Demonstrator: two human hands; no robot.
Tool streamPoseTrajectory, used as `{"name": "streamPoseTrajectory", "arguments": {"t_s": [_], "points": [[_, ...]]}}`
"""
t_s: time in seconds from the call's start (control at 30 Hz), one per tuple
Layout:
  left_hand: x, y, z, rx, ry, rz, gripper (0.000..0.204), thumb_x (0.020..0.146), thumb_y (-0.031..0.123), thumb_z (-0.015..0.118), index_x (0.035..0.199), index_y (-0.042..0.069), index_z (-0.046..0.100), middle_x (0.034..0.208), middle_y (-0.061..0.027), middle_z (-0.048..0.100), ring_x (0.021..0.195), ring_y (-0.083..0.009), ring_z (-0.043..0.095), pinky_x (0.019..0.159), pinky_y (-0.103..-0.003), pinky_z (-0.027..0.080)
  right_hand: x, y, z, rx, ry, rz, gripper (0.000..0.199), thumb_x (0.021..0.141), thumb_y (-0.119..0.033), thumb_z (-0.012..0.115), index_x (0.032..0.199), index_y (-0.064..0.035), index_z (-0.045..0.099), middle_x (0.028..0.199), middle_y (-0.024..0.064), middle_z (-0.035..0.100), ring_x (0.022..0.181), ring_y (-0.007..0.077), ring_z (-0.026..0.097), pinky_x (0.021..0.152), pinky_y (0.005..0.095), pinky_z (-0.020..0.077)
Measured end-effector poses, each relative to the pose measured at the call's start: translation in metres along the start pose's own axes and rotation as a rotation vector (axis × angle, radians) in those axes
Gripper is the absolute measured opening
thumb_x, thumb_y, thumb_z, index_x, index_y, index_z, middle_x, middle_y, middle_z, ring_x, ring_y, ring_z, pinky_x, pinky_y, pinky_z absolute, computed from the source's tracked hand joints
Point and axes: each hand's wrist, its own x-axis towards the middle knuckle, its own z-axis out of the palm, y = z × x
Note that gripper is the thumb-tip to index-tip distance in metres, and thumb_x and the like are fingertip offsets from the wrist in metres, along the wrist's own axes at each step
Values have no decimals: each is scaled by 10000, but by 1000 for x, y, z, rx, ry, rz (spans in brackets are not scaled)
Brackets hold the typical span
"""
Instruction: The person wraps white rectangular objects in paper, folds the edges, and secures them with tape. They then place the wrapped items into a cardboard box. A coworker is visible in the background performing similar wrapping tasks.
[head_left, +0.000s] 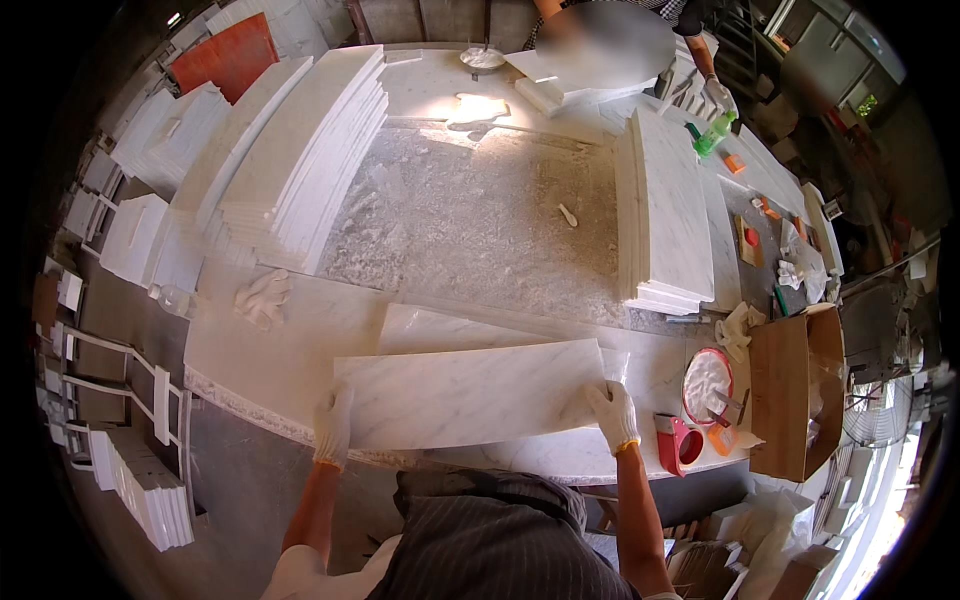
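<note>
Two gloved hands grip one rectangular white marble slab (470, 393), grey-veined and smooth, lying flat at the near edge of the dusty stone table (470, 220). Left hand (333, 425) fingers are wrapped over the slab's left end; right hand (612, 412) fingers are clasped on its right end. Stacked marble tiles (300, 170) stand beyond, and a red bowl (706, 385) of white paste sits just right.

The person wears white knitted gloves on the left hand (333, 425) and right hand (611, 412), the right one orange-cuffed, bare forearms, and dark pinstriped clothing.
</note>
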Motion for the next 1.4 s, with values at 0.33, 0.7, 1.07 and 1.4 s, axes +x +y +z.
{"name": "streamPoseTrajectory", "arguments": {"t_s": [0.33, 0.7, 1.07, 1.4], "points": [[-25, 14, -17, 136, -2, -20, 402, 969, 335, 602, 757, -6, 582, 701, 50, 470, 693, -62, 405, 593, -278, 363, -82, 14, -5, 146, -76, 191, 434, 851, -341, 710, 1011, 54, 626, 820, 116, 636, 763, 169, 565, 709, 342, 483], [5, 38, 37, -4, -107, 66, 330, 963, 321, 601, 816, 26, 586, 790, 69, 487, 761, -56, 427, 648, -257, 386, -64, 33, -15, 162, 204, 85, 393, 826, -254, 729, 1060, 47, 632, 829, 69, 592, 754, 169, 533, 717, 333, 476], [22, 52, 66, -58, -215, -13, 326, 959, 339, 601, 1001, 16, 618, 901, 52, 524, 855, -60, 456, 759, -256, 414, -45, 26, -30, 68, 159, 64, 382, 844, -212, 718, 1118, 35, 617, 925, 95, 619, 844, 188, 571, 769, 337, 483], [23, 27, 65, -15, -123, 16, 277, 945, 259, 623, 802, 32, 554, 764, 69, 441, 734, -46, 393, 630, -251, 361, -48, 26, -31, 70, 241, -7, 236, 935, -179, 603, 1052, 25, 615, 795, 94, 588, 735, 189, 544, 700, 343, 476]]}}
